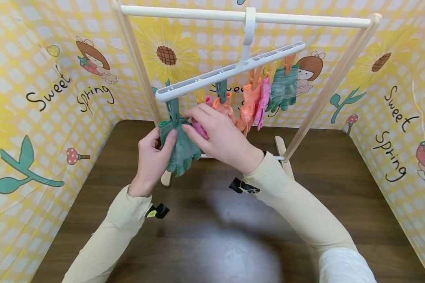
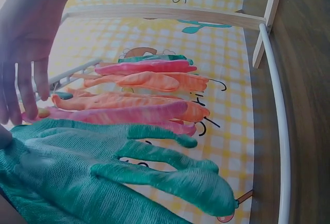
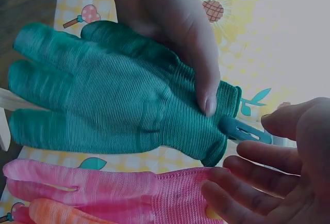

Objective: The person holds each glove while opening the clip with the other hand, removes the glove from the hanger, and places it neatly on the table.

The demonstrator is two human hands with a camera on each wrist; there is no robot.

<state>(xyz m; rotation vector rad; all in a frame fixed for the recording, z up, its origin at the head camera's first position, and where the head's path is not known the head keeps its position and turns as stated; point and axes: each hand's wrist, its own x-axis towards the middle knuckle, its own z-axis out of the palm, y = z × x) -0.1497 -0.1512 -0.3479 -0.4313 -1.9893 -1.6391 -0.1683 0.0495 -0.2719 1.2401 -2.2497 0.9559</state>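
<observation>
A green knit glove (image 1: 180, 151) hangs by its cuff from a dark green clothespin (image 1: 172, 110) at the near left end of a grey hanger (image 1: 230, 70). My left hand (image 1: 154, 157) pinches the glove near the cuff, its thumb lying flat on the knit just below the clothespin, as the right wrist view shows. Beside the clothespin is my right hand (image 1: 219, 133), thumb and fingers parted around it (image 3: 247, 131) and holding nothing. Behind them hang pink gloves (image 3: 113, 188), orange gloves (image 1: 248, 106) and another green glove (image 1: 283, 88), held by clothespins.
The hanger hooks over the white top bar (image 1: 198, 13) of a rack with wooden side posts (image 1: 333, 86). The rack stands on a dark wooden table (image 1: 205, 228). Yellow checked cloth (image 1: 49, 129) with printed pictures surrounds three sides.
</observation>
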